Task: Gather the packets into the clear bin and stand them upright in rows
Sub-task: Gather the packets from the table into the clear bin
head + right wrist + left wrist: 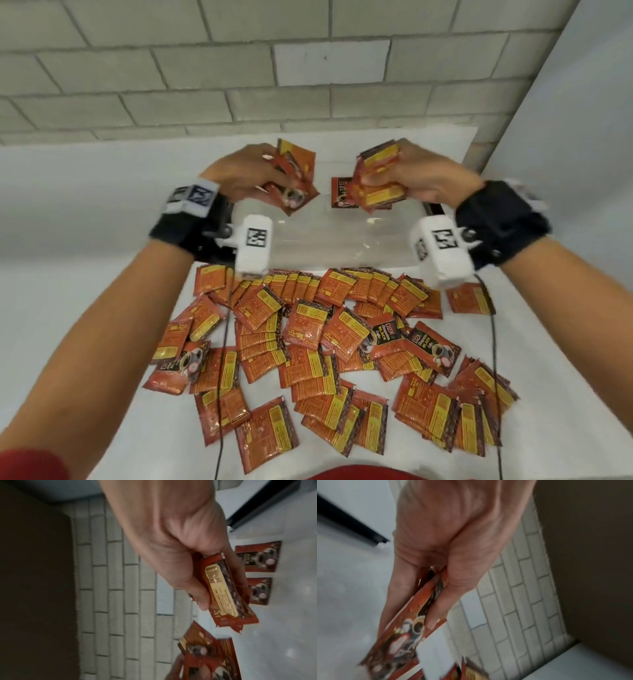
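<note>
1. Wall (239,68): pale brick is seen behind the work surface.
2. Table (85,192): a white top is shown, carrying the bin at the far side and the loose stock at the near side.
3. Bin (329,240): a clear, shallow bin is placed between the two wrists, beyond the pile. One packet (342,195) is seen lying flat in it in the head view; a second flat one appears in the right wrist view. No upright row is formed yet.
4. Pile (325,342): most packets are spread flat and overlapping on the table, near the body, outside the bin. The task is judged to be at an early stage.
5. Left hand (246,171): a fanned bunch (294,178) of packets is pinched between thumb and fingers above the bin's far left.
6. Right hand (431,178): a thicker stack (376,178) is clamped by curled fingers above the bin's far right.
7. Handling (judged): each packet is expected to be light, thin and flexible, with a glossy film that slides readily against its neighbours. A bunch should be gripped across its flat faces, near mid-height, with the edges squared first. Single packets are unlikely to stand alone; support from a bin wall or an adjacent row is advised.
</note>
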Demonstrator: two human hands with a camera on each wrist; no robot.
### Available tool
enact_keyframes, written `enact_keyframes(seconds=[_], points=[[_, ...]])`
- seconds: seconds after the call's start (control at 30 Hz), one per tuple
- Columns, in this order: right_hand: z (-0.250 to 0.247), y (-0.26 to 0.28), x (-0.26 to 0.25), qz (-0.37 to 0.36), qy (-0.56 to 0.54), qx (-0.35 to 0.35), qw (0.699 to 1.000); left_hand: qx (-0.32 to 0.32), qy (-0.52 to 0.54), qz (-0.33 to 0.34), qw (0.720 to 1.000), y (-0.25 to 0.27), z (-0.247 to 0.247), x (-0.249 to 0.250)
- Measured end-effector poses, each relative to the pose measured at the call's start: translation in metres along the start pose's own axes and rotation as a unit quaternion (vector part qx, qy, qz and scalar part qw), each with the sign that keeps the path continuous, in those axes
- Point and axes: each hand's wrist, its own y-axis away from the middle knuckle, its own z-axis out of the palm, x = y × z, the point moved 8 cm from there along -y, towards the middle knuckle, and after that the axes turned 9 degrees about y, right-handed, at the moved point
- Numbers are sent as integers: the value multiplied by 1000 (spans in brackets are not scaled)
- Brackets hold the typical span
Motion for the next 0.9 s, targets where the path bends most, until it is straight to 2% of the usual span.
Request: enact_keyframes(seconds=[0.2,0.3,0.4,0.5,0.6,0.7,0.8,0.9], points=[[31,-39,46,121,21,11,992,-42,-62,-83,994,-43,47,-37],[37,-41,56,131,53,-4,990,-30,-136,-82,987,-50,46,-47],[35,-45,64,119,98,3,988,-61,-172,-115,977,-53,45,-58],[35,-47,69,113,174,-4,978,-41,-216,-124,968,-55,40,-61],[32,-45,67,92,261,-3,961,-19,-252,-102,962,-50,35,-55],[24,-31,53,50,283,6,958,-6,-228,-69,971,-39,25,-47],[5,0,33,1,263,24,965,3,-161,-10,987,-5,16,-31],[-22,44,22,-40,192,62,979,12,-123,38,992,46,2,-25]])
